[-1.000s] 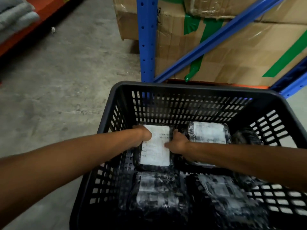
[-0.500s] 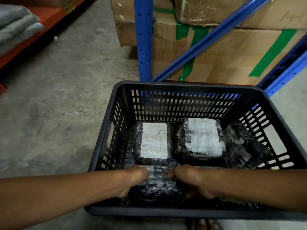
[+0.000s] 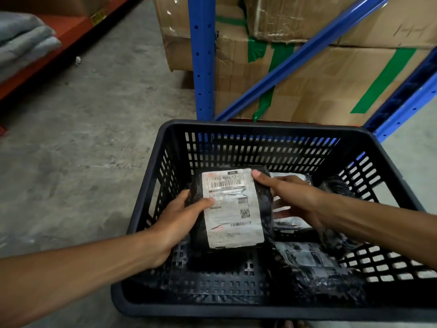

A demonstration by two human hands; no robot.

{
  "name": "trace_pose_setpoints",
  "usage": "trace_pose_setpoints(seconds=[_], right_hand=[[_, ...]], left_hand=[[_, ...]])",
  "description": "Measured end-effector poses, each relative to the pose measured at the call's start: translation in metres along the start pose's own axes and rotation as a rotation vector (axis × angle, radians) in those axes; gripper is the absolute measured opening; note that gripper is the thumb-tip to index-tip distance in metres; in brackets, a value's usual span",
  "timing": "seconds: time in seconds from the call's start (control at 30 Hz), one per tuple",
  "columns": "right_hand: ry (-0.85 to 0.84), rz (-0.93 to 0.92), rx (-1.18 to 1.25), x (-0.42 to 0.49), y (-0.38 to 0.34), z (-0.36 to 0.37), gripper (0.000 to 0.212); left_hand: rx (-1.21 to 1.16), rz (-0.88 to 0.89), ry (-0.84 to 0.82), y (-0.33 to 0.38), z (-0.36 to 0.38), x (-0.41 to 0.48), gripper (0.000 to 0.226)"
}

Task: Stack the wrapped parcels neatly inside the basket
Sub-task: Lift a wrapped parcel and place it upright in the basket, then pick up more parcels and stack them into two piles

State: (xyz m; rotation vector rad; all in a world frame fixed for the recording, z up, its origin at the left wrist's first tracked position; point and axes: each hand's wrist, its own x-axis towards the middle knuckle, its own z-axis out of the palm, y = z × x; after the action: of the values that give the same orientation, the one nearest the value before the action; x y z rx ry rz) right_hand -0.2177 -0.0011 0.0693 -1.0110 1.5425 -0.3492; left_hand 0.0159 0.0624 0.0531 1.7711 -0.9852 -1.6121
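**Over the basket's left half: a labelled parcel held between both hands**

At the far left lies bare concrete floor (image 3: pixel 82 143), with a red shelf (image 3: pixel 59 27) carrying folded grey cloth (image 3: pixel 23 43); none of it bears on the move; next comes the left hand (image 3: pixel 179 223), reaching in over the basket's left wall, its grip clamped on the left edge of the held parcel (image 3: pixel 233 209), thumb on the label, fingers hidden beneath; the parcel is black-wrapped with a white label facing up, long axis running away from the person, raised above the basket floor and seemingly tilted toward the camera; the right hand (image 3: pixel 290 197) clamps its far right corner, thumb on top, so both grips sit about equally near; the black basket (image 3: pixel 260 129) stands on the floor, and its near-left floor under the parcel looks bare; what lies at the far left behind the parcel is hidden; to the right, a second labelled parcel (image 3: pixel 292 223) lies partly under the right hand, a dark parcel (image 3: pixel 314 263) lies at the near right, and a dark bundle (image 3: pixel 338 190) leans by the right wall; beyond stand blue racking (image 3: pixel 203 67) and taped cardboard boxes (image 3: pixel 319 74).

The move turns, I judge, on lowering the parcel flat with its long axis kept parallel to the side walls; the neighbour just beside its right edge is the likeliest snag.
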Motion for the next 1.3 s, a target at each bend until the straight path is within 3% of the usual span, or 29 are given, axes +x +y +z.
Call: trace_pose_setpoints(seconds=[0.17, 0.23, 0.33, 0.47, 0.6, 0.7, 0.77, 0.83, 0.93, 1.0, 1.03, 1.13, 1.2, 1.3], right_hand=[[-0.039, 0.010, 0.111, 0.027, -0.013, 0.023, 0.026], [-0.042, 0.024, 0.096, 0.044, -0.010, 0.035, 0.021], [-0.130, 0.077, 0.007, 0.061, -0.004, 0.052, 0.043], [-0.137, 0.092, -0.111, 0.076, 0.000, 0.067, 0.079], [-0.114, 0.094, -0.139, 0.080, 0.003, 0.058, 0.049], [-0.119, 0.104, -0.172, 0.072, 0.013, 0.052, 0.055], [-0.139, 0.076, -0.220, 0.062, 0.015, 0.047, 0.052], [-0.093, -0.072, -0.399, 0.051, 0.011, 0.033, 0.041], [0.161, -0.414, -0.822, 0.032, 0.008, 0.001, 0.031], [0.265, -0.503, -0.995, 0.025, 0.023, -0.024, 0.054], [0.249, -0.459, -1.121, 0.023, 0.034, -0.034, 0.073], [0.067, -0.385, -1.568, 0.025, 0.077, -0.059, 0.114], [0.052, -0.417, -1.633, 0.033, 0.098, -0.068, 0.119], [0.129, -0.466, -1.622, 0.040, 0.111, -0.067, 0.106]], left_hand=[[0.101, 0.048, 0.191, 0.015, 0.005, 0.036, 0.029], [0.202, 0.030, 0.213, 0.012, 0.005, 0.059, 0.035], [0.288, -0.131, 0.073, 0.010, 0.009, 0.090, 0.049], [0.449, -0.239, 0.108, 0.016, 0.017, 0.112, 0.073], [0.463, -0.259, 0.078, 0.009, 0.014, 0.119, 0.076], [0.441, -0.237, 0.040, 0.006, 0.014, 0.118, 0.082], [0.495, -0.196, 0.041, 0.010, 0.018, 0.113, 0.087], [0.656, -0.112, 0.096, 0.017, 0.025, 0.103, 0.090], [0.924, 0.186, 0.117, 0.018, 0.044, 0.082, 0.091], [1.065, 0.456, 0.019, 0.011, 0.065, 0.073, 0.093], [1.128, 0.547, -0.038, 0.007, 0.077, 0.071, 0.097], [1.318, 0.608, -0.170, -0.003, 0.114, 0.074, 0.110], [1.381, 0.593, -0.176, -0.007, 0.137, 0.079, 0.114], [1.265, 0.586, -0.040, -0.017, 0.162, 0.081, 0.106]])
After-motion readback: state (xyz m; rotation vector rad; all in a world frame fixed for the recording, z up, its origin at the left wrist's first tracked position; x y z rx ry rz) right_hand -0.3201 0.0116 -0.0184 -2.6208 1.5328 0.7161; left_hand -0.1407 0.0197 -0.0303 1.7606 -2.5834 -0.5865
